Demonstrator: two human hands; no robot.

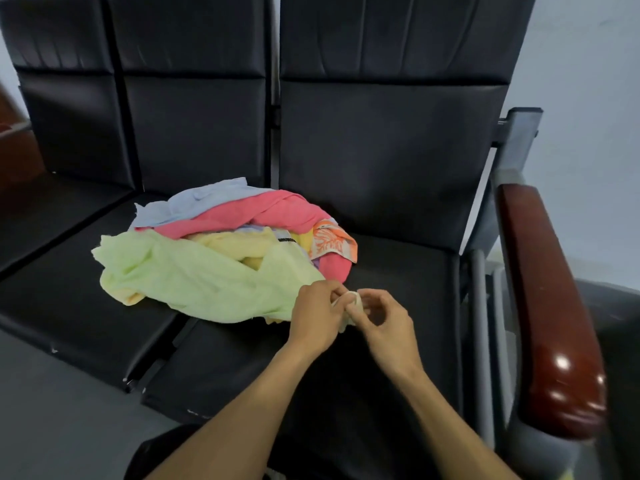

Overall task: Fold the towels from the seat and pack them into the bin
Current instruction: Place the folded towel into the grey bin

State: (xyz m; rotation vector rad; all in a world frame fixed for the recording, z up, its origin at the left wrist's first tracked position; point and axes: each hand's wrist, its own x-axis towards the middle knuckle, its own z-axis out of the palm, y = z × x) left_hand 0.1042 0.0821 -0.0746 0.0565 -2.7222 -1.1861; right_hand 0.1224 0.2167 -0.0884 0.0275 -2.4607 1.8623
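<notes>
Here both hands pinch green towel.

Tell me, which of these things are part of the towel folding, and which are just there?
Part of the job:
- green towel, its corner pinched by both hands
- left hand
- right hand
- pink towel
- blue towel
- yellow towel
- orange patterned towel
- black seat

Just there:
- wooden armrest
- wall

No bin in view.

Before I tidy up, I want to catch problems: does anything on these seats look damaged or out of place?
The towels lie in a crumpled, unfolded heap on the seat. The seat cushion's front edge shows small pale scuffs. No bin is in view.
</notes>
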